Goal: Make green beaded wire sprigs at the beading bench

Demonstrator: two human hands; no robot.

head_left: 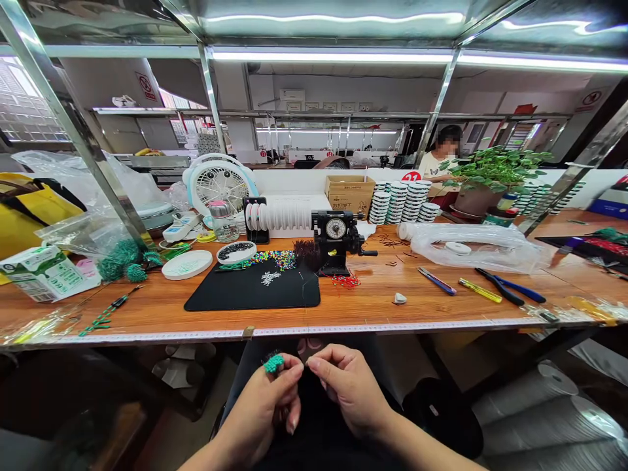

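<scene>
Both hands are raised over my lap, just below the table edge, with their fingertips almost meeting. My left hand [267, 402] is closed, thumb against index finger. A small teal-green knobbly bundle [273, 364] with dark strands behind it sits at its index finger. Opposite it, my right hand [356, 392] pinches thumb and index finger together; whatever is between them is too small to make out. On the table ahead lies a black mat [255, 294] with a small pile of white pieces [270, 279] and multicoloured beads [282, 260].
A hand-cranked black machine with a dial [336, 229] stands behind the mat beside white spools [279, 216]. Left are a round white lid [187, 264] and a fan [223, 186]. Pliers [500, 286] and a yellow-handled tool [479, 290] lie right. A person [439, 167] sits beyond the partition.
</scene>
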